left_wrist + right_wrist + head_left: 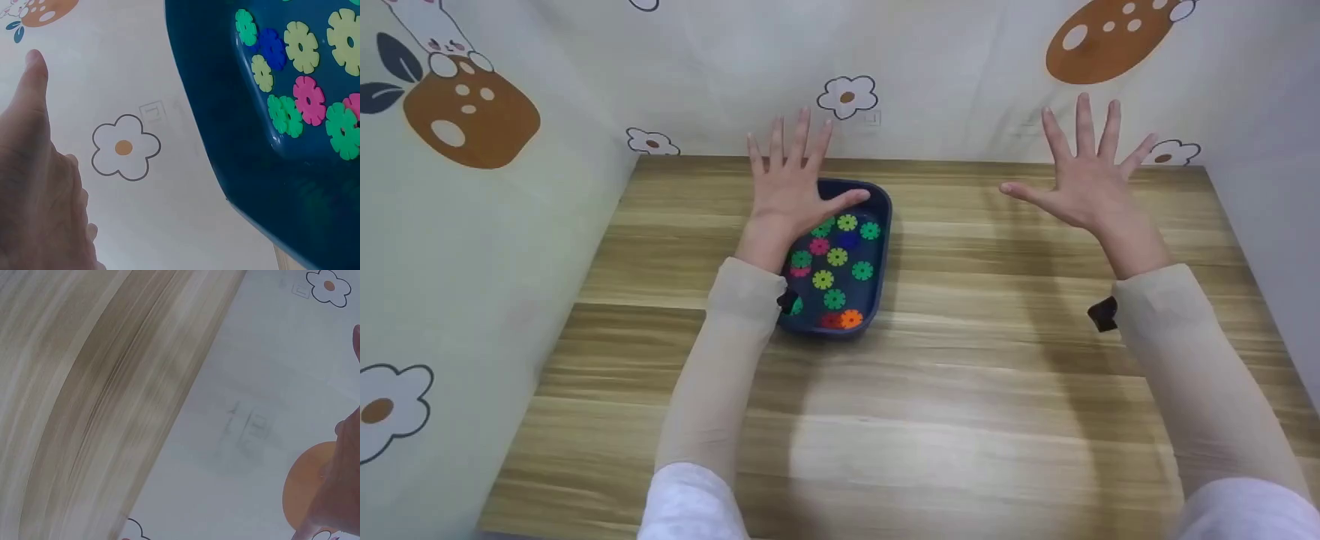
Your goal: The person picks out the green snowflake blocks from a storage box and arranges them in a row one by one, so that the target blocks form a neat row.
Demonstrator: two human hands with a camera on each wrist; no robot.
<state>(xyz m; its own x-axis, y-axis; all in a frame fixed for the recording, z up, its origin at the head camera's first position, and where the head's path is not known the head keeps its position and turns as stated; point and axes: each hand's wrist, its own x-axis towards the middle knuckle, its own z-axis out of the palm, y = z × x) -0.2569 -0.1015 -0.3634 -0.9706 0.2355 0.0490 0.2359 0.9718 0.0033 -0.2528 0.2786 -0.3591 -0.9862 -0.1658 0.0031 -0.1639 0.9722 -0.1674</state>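
Note:
My left hand (787, 191) is held above the far left part of a dark blue tray (883, 262), its fingers spread straight and nothing in them. Flower-shaped plastic discs in green, yellow, pink, blue, red and orange lie in the tray; a yellow-green disc (837, 256) is near its middle and an orange disc (851, 319) at its near end. The hand and forearm hide the tray's left side. Off to the right, my right hand (1087, 184) hovers over the table with fingers spread and holds nothing. In the left wrist view, a pink disc (309, 100) lies among several others.
The wood-grain table (960, 420) reaches back to a patterned wall covering (945, 82) with flowers and orange fruit. Side walls (472, 262) stand left and right. A small black piece (1102, 313) sits at the right wrist, another (787, 301) at the left.

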